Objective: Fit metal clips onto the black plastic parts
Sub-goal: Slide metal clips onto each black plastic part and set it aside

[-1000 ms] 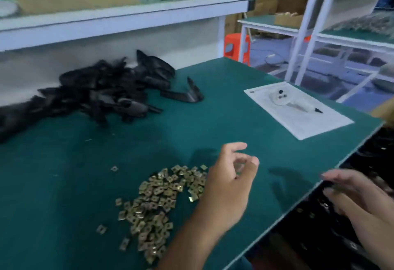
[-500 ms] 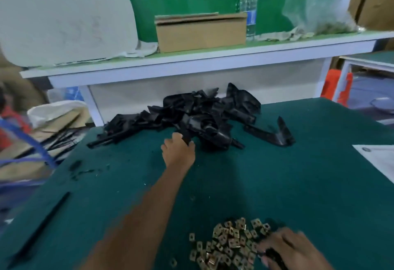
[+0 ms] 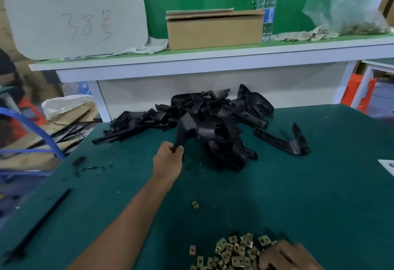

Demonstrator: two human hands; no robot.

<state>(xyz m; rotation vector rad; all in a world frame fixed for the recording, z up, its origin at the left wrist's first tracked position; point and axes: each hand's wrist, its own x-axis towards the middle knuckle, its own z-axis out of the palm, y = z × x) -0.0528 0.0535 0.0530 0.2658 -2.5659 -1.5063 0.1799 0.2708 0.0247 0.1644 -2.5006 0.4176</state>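
A: Here, largest first: green work mat (image 3: 298,184), filling the lower view; white shelf (image 3: 191,63) behind, bearing a cardboard box (image 3: 214,29) and a water bottle (image 3: 266,3).

B: And next in size, the task's own things?

A: Heap of black plastic parts (image 3: 213,118), at the far edge of the mat against the shelf base; one stray part (image 3: 281,139) just right of it, apart from the rest.

B: Held piece?

A: Single black plastic part (image 3: 187,129), raised partly out of the heap. Left hand (image 3: 170,163) at its lower tip, fingers curled and pinching the narrow end.

B: Handling, judged from shape?

A: Probably light and stiff, thin-walled moulding with hooked arms; likely to snag on neighbours when pulled. Grip at the narrow end adequate for lifting; a hold nearer the broad body likely steadier for pressing a clip on.

B: Then the clips?

A: Pile of metal clips (image 3: 232,252), near the bottom edge, well apart from the heap. One loose clip (image 3: 195,204) between pile and heap. Small, hard, probably slippery: best pinched by the edges.

B: Right hand?

A: Right hand (image 3: 287,257) on the pile's right side, blurred; fingers spread or pinching, cannot tell.
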